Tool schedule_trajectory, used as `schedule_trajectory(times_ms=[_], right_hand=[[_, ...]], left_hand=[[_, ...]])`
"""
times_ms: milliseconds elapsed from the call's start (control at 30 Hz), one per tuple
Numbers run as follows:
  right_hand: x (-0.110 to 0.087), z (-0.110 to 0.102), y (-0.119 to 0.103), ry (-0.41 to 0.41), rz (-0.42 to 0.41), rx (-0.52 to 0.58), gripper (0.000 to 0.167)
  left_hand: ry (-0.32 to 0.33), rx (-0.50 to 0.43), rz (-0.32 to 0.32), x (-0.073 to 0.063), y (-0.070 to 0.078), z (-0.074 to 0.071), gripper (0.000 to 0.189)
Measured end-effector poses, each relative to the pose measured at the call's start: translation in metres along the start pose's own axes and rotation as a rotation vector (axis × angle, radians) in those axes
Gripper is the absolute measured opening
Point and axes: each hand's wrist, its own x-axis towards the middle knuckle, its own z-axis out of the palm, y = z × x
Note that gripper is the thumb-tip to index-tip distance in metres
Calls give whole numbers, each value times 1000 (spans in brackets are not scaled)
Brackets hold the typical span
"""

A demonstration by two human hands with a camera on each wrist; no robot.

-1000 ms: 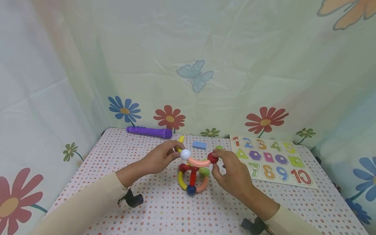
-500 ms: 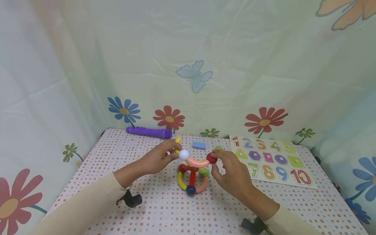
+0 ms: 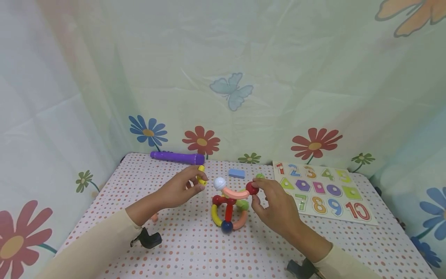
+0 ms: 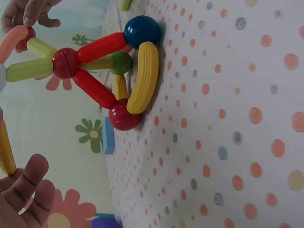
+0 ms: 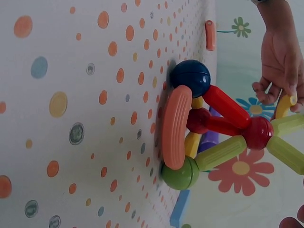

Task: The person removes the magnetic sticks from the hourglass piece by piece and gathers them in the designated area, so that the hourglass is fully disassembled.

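While pinching a curved yellow stick [image 4: 5, 149] in left hand [image 3: 178, 189] and upper red ball [image 3: 251, 189] in right hand [image 3: 278, 203], gently steady salmon-pink arc [image 3: 235, 194] against tipping.

What a shine on that dark-blue plastic ball [image 4: 142, 32], glossy, smooth, catching the light! The white plastic ball [image 3: 220, 183] flashes a highlight, and the red plastic ball [image 3: 252, 188] gleams too. Over to the sticks: the curved salmon plastic stick [image 5: 175, 127] shows lengthwise ribs and a satin finish; the slim yellow plastic stick [image 4: 5, 149], ribbed as well. The white dotted tablecloth [image 4: 213, 154] looks smooth and matt, the pale flowered backdrop sheet [image 3: 167, 58] creased with a faint sheen, the cream cloth sleeve [image 3: 99, 240] dull.
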Motion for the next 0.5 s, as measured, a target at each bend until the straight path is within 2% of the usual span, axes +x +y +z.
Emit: schedule_trajectory(times_ms=[100,300,500], right_hand=[[0,0,1,11,-11,0,45],[0,1,1,13,-17,-3,46],[-1,2,1,2,-6,-5,46]], left_hand=[[12,-9,-35,-5,-5,0,38],[48,-1,-151,-17,-10,0,76],[36,70,-213,-31,-21,0,81]])
